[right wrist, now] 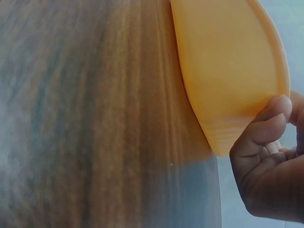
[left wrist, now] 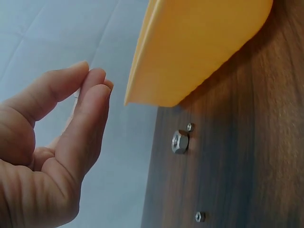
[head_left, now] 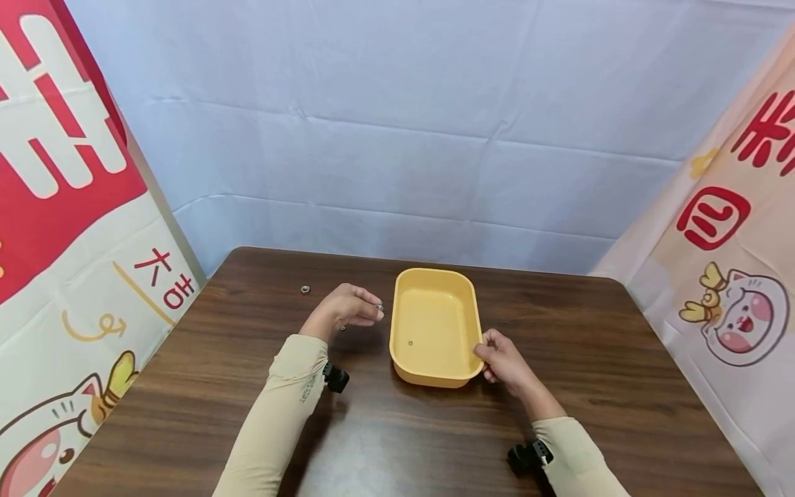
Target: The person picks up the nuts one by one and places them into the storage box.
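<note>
My left hand [head_left: 354, 305] is just left of the yellow tray [head_left: 435, 324], thumb and fingertips drawn together in a pinch. A small metal nut [head_left: 379, 306] shows at those fingertips in the head view; in the left wrist view the fingers [left wrist: 90, 109] hide it. My right hand [head_left: 502, 359] grips the tray's near right corner, its thumb on the rim in the right wrist view. Inside the tray lies one small nut [head_left: 410, 343]. On the table, a larger hex nut [left wrist: 180, 141] lies beside a small nut [left wrist: 190, 127], with another small nut [left wrist: 199, 217] apart from them.
The brown wooden table [head_left: 590, 359] extends on both sides of the tray. A pale cloth backdrop [head_left: 385, 138] hangs behind the table, and printed banners [head_left: 733, 297] flank it. Each wrist carries a small black camera [head_left: 336, 378].
</note>
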`<control>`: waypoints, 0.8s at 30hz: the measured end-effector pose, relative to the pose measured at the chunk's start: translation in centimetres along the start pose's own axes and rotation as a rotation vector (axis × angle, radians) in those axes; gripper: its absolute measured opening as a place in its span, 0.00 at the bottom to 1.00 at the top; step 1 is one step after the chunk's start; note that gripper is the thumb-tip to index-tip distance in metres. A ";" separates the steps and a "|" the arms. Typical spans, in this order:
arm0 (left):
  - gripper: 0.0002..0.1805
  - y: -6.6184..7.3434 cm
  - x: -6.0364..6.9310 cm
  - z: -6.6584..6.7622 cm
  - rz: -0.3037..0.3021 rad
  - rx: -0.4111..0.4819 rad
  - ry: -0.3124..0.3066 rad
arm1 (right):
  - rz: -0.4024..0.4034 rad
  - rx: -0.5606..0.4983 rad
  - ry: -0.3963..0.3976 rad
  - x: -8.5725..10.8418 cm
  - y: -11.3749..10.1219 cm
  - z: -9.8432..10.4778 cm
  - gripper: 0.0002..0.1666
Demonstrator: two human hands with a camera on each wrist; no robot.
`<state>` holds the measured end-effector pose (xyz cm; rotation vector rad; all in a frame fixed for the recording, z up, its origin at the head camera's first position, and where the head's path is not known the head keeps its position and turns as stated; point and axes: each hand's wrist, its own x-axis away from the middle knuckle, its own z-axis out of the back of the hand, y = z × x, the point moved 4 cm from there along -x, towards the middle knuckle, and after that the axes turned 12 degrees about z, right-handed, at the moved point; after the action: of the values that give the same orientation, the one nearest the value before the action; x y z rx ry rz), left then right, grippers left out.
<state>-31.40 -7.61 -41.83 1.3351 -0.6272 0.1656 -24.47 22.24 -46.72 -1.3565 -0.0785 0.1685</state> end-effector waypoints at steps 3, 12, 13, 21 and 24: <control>0.18 0.3 -0.4 -0.3 0.007 0.001 -0.006 | 0.000 -0.001 0.001 0.0 0.0 0.0 0.08; 0.18 1.3 -0.9 -1.0 0.008 -0.045 -0.025 | -0.001 0.006 0.006 0.0 0.0 0.1 0.08; 0.19 1.5 -0.9 -1.1 0.004 -0.053 -0.030 | -0.001 0.006 0.007 0.0 0.1 0.1 0.08; 0.20 2.9 -1.2 -2.0 -0.014 -0.075 -0.044 | 0.004 0.015 0.010 -0.1 0.3 0.1 0.08; 0.20 3.5 -1.3 -2.4 -0.011 -0.069 -0.048 | 0.003 0.018 0.013 -0.1 0.3 0.1 0.08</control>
<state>-33.25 -4.14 -39.75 1.2783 -0.6605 0.1027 -24.61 22.35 -46.96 -1.3399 -0.0640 0.1631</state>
